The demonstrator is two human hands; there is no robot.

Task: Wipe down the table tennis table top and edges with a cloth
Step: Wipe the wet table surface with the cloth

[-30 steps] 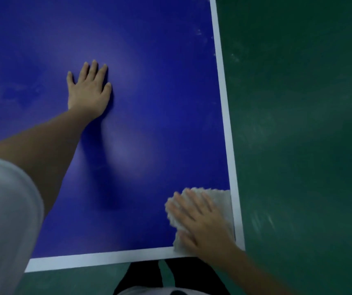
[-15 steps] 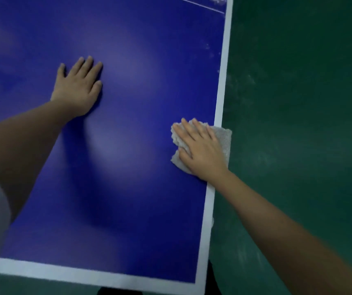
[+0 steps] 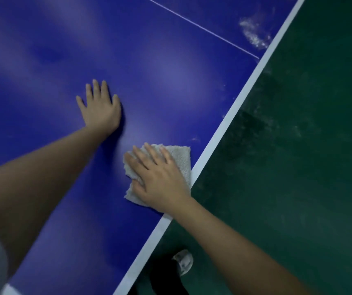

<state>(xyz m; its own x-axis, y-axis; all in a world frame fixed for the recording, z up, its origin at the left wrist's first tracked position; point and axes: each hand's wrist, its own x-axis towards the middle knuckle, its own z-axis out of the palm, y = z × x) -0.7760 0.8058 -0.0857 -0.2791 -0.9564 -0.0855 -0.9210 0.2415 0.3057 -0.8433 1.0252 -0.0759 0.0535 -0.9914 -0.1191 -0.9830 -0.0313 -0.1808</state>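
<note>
The blue table tennis table (image 3: 170,60) fills the left and middle of the head view, with a white stripe (image 3: 230,120) along its right edge. My right hand (image 3: 160,177) presses flat on a folded pale grey cloth (image 3: 181,158) that lies on the blue top right beside the white stripe. My left hand (image 3: 100,107) rests flat on the table top, fingers spread, a little up and left of the cloth. It holds nothing. Much of the cloth is hidden under my right palm.
Dark green floor (image 3: 298,167) lies to the right of the table edge. A whitish dusty smear (image 3: 253,35) marks the table near its far right edge, beside a thin white line (image 3: 202,28). My shoe (image 3: 183,262) shows below the edge.
My right hand has slid the cloth from the near corner farther along the right edge. The view has swung, so the edge now runs diagonally. My left hand stays planted.
</note>
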